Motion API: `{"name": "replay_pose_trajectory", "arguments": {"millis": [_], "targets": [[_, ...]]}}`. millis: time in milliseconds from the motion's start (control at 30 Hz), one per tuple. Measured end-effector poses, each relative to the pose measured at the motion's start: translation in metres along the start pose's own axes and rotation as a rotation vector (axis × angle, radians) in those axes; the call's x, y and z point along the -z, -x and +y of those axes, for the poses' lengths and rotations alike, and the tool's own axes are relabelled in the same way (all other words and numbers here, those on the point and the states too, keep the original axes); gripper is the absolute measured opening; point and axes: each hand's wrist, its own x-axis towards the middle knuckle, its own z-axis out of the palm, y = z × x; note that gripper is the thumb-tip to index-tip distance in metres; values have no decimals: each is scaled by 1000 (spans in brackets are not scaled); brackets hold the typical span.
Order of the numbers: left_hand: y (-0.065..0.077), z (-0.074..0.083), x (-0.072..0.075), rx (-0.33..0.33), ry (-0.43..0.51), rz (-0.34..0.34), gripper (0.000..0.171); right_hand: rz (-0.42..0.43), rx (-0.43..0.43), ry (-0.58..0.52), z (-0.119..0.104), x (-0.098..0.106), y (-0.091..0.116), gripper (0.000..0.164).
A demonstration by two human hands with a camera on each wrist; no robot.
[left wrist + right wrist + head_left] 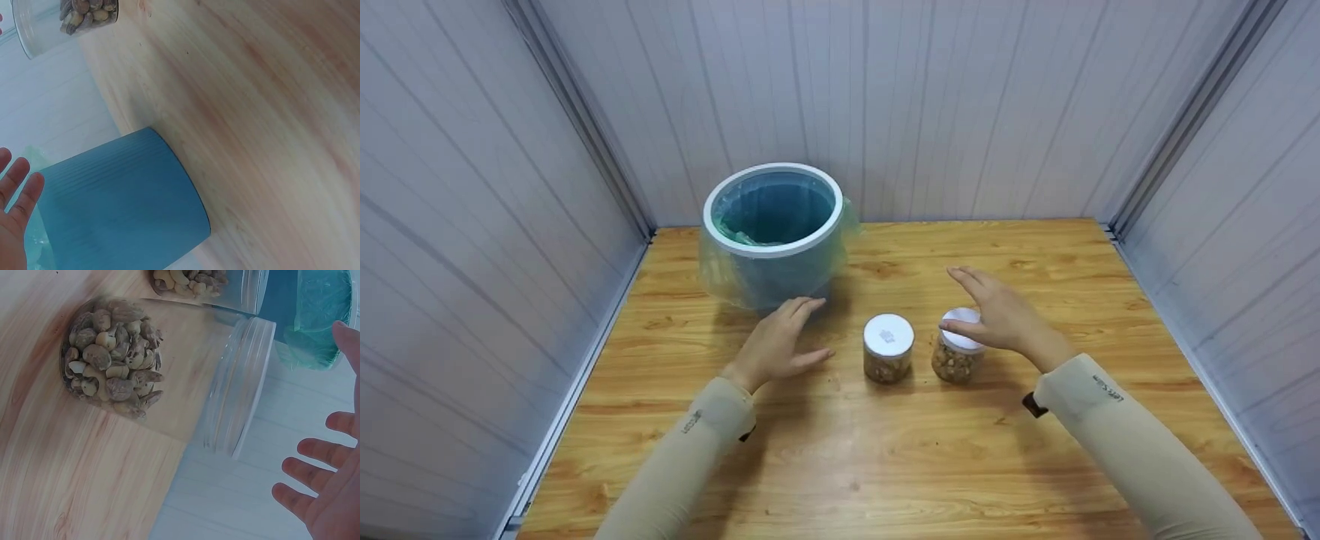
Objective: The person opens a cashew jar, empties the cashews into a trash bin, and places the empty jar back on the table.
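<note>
A good hold on the right jar (956, 366) would likely mean wrapping thumb and fingers round its wall below the lid (241, 391), keeping it upright. It stands on the worktop (847, 480), just beside the left jar (888, 360). The right hand (1005, 319) hovers near it, the left hand (776, 345) before the bin (780, 281); both grips are apart, holding nothing.

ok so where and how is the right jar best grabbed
Probably round the clear body of the right jar, just under its white lid, with the right hand coming from the right. The jar stands upright with a round wall that curved fingers should suit, and the other jar stands close on its left, making that side tighter.
</note>
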Motion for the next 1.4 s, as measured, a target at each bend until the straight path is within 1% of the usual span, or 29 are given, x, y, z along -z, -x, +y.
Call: {"name": "replay_pose_trajectory", "arguments": {"millis": [333,533,800,1067,1267,1400], "targets": [[-1,3,-12,25,35,-33,81,28,9,-18,-7,-7,-2,96],[0,4,-19,36,47,-54,83,18,10,-16,-13,-10,-2,97],[-1,6,-28,72,65,-93,85,44,46,-36,-19,-15,-4,94],[-1,10,-34,109,110,-119,86,23,45,-62,-25,-18,-7,93],[-3,12,-37,109,115,-135,88,34,57,-69,-29,-19,-8,91],[-4,11,-39,98,109,-127,88,35,64,-70,-30,-21,-10,90]]}}
